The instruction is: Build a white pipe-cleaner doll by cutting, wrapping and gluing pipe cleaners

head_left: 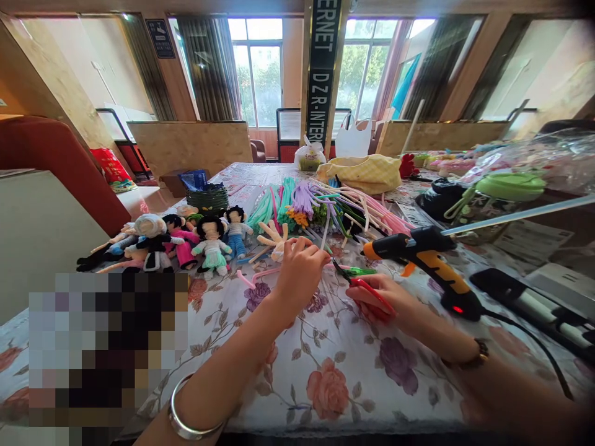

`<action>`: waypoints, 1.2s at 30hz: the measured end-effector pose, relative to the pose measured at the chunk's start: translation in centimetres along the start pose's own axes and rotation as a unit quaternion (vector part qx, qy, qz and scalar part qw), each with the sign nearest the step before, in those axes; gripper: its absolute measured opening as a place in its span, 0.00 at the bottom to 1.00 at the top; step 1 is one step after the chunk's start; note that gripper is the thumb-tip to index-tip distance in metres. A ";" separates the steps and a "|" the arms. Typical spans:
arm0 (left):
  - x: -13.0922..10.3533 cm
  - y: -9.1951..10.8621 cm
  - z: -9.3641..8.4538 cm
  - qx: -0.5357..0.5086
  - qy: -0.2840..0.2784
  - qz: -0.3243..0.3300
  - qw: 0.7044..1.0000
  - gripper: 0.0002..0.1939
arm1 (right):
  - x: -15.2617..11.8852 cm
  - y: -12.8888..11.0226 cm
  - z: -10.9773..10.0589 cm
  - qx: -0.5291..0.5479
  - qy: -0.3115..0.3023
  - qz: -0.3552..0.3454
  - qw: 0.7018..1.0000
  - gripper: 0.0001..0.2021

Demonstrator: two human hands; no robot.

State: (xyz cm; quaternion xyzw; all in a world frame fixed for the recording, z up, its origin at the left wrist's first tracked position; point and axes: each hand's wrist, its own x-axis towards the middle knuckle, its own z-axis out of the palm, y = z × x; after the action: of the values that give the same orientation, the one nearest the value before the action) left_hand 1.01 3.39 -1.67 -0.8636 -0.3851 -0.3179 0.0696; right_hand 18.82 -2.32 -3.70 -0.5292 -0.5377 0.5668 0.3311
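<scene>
My left hand is closed in a pinch on a pale pipe cleaner; its lower end is hard to make out. Red-handled scissors with dark blades are gripped by my right hand, their tips close to my left fingertips. Just behind the left hand lies a cream fuzzy piece with several finger-like strands, partly hidden. A pink pipe cleaner rests on the cloth to its left. Something shiny and green lies beyond the scissors.
Several fuzzy dolls sit at the left, before a dark green basket. Bundled pipe cleaners spread across the middle. At the right stands a glue gun with a glue stick, lit red switch and cord. Behind are a yellow cloth pouch and a green-lidded container.
</scene>
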 end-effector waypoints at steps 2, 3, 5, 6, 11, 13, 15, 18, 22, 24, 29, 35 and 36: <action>0.0 -0.1 0.0 -0.002 -0.002 0.000 1.000 0.10 | 0.0 -0.1 -0.1 -0.001 -0.006 0.000 1.000 0.15; 0.0 -0.1 0.1 -0.003 -0.003 0.000 1.000 0.10 | -0.1 -0.2 -0.3 -0.005 -0.012 -0.001 1.000 0.16; 0.0 -0.2 0.2 -0.007 -0.006 -0.002 1.000 0.10 | -0.1 -0.4 -0.6 -0.017 -0.034 -0.001 0.999 0.19; 0.0 -0.3 0.3 -0.009 -0.008 -0.004 1.000 0.10 | 0.0 -0.5 -0.8 -0.023 -0.045 -0.001 0.999 0.20; 0.1 -0.2 0.3 -0.009 -0.016 -0.015 1.000 0.09 | 0.0 -0.6 -1.5 -0.033 -0.083 0.002 0.996 0.24; 0.1 -0.1 0.1 -0.008 -0.011 -0.011 1.000 0.09 | -0.4 -1.0 -1.7 -0.027 -0.106 -0.008 0.994 0.24; 0.1 0.1 -0.1 -0.007 0.000 -0.002 1.000 0.09 | -1.0 -1.8 -1.9 -0.040 -0.142 -0.025 0.989 0.23; 0.0 0.3 -0.3 -0.007 0.020 0.013 1.000 0.09 | -1.7 -3.5 -2.4 -0.083 -0.197 -0.016 0.977 0.21; -0.2 0.3 -0.4 -0.001 0.033 0.026 0.999 0.09 | -1.6 -5.6 -2.5 -0.143 -0.234 0.025 0.962 0.19; -0.2 0.2 -0.3 0.002 0.032 0.029 0.999 0.09 | -1.3 -6.3 -2.4 -0.163 -0.242 0.042 0.956 0.19; -0.3 -0.1 -0.1 0.001 -0.002 0.019 1.000 0.11 | -0.9 -7.2 -1.8 -0.179 -0.244 0.067 0.951 0.20; -0.3 -0.3 -0.1 -0.004 -0.015 0.014 1.000 0.10 | -0.6 -6.8 -1.4 -0.172 -0.215 0.085 0.958 0.19; -0.3 -0.3 -0.1 -0.004 -0.014 0.014 1.000 0.10 | -0.6 -6.7 -1.3 -0.178 -0.205 0.087 0.958 0.20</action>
State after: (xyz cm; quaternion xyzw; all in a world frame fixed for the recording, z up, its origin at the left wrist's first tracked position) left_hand 0.60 3.33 -1.83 -0.8735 -0.3728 -0.3061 0.0654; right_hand 18.92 -1.18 3.10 -0.4966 -0.6383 0.5847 0.0632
